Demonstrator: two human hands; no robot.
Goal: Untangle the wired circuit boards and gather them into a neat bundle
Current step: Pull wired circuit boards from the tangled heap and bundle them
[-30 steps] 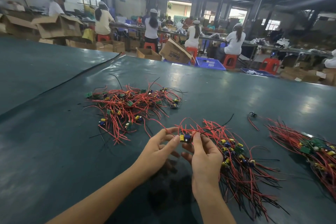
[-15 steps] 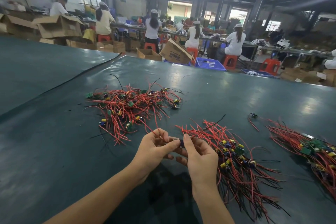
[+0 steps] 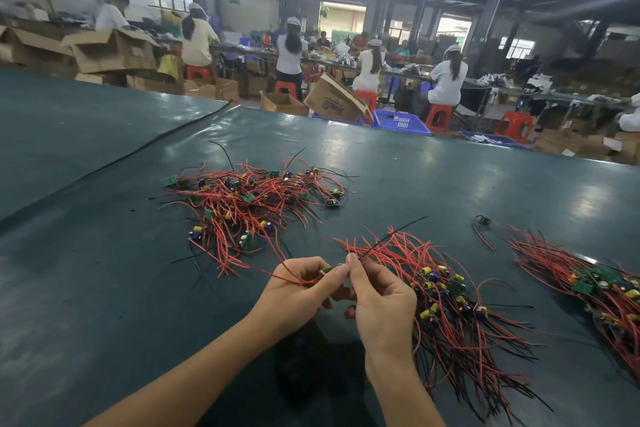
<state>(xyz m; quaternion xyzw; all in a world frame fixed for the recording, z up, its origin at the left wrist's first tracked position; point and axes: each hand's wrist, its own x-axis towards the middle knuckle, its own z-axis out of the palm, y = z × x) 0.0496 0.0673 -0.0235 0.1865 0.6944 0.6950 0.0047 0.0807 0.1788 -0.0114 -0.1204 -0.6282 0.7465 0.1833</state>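
The sorted bundle (image 3: pixel 450 315) lies on the dark green bench (image 3: pixel 104 288), its boards clustered mid-length and its red and black leads fanning toward the near right. Back and to the left of that bundle sprawls the tangled pile (image 3: pixel 249 204), with wires running every way. Well to the bundle's right lies a second bundle (image 3: pixel 595 288). Farther back between the two sits a loose part (image 3: pixel 482 219) with a red lead.

Just left of the sorted bundle both hands meet on one circuit board (image 3: pixel 329 269). The left hand (image 3: pixel 294 291) has its grip clenched on the board, thumb and forefinger pinching it. The right hand (image 3: pixel 381 302) has its grip pinched on the black wire (image 3: pixel 391 236) at the board's right end. The board's long axis runs roughly left to right. The black wire slants up and away over the sorted bundle's far edge, while the red wire (image 3: pixel 277 274) trails left to the tangled pile's near edge. The right wrist hides the sorted bundle's near-left edge. Far behind that bundle, past the bench, stands a blue crate (image 3: pixel 401 121).
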